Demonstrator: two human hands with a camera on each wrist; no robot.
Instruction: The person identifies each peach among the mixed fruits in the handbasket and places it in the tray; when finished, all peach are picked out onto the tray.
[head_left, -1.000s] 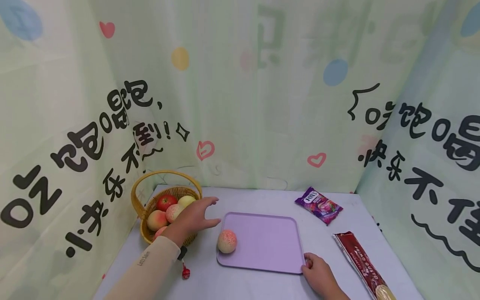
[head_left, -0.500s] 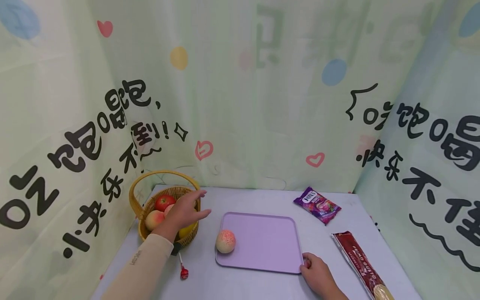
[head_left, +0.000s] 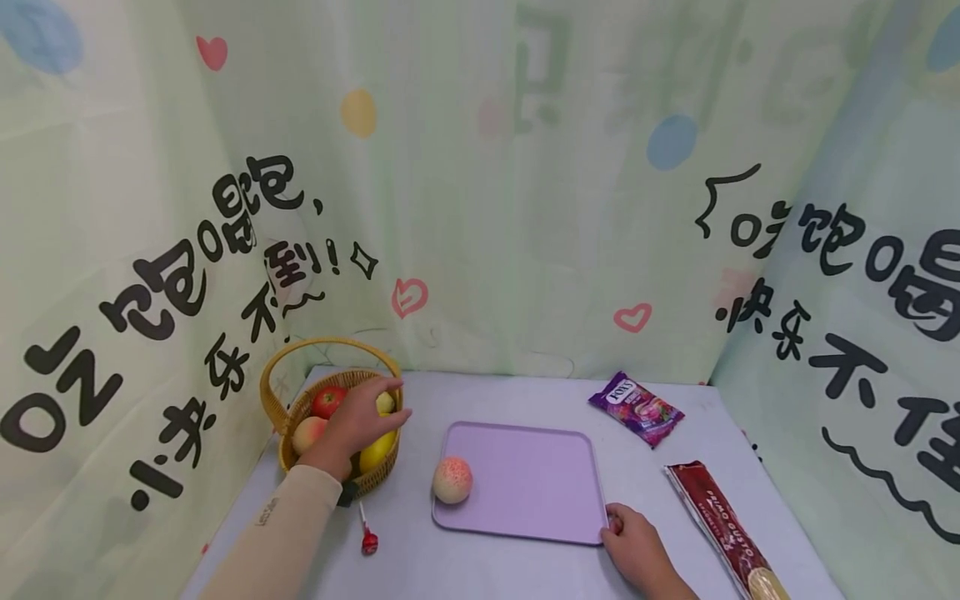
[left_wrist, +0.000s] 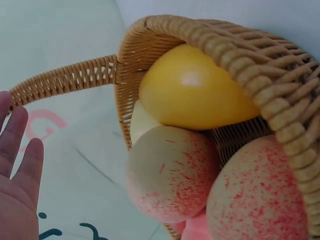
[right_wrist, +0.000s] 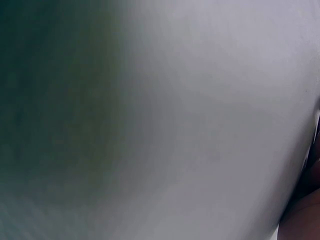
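My left hand (head_left: pixel 358 423) hovers over the wicker basket (head_left: pixel 377 481), fingers spread and nothing in them. In the basket are a red apple (head_left: pixel 328 402), peaches (head_left: pixel 309 434) and a smooth yellow fruit (head_left: pixel 377 452). The left wrist view shows speckled peaches (left_wrist: pixel 172 175) under the yellow fruit, with the left fingers (left_wrist: pixel 27 172) off to one side. My right hand (head_left: pixel 639 543) grips the near right corner of a purple tray (head_left: pixel 536 483). One speckled peach (head_left: pixel 452 481) sits at the tray's left edge. The right wrist view is mostly blurred, with part of the hand at its right border.
A red lollipop (head_left: pixel 369 542) lies in front of the basket. To the right of the tray are a purple candy bag (head_left: pixel 637 410) and a long dark red spaghetti packet (head_left: pixel 723 529). Printed curtains (head_left: pixel 480 250) enclose the white table. The basket's tall handle (head_left: pixel 272 400) arches upward.
My left hand has moved left, drawing back over the basket, and the yellow fruit has come into sight beside it. The right hand, the tray and its peach stay put.
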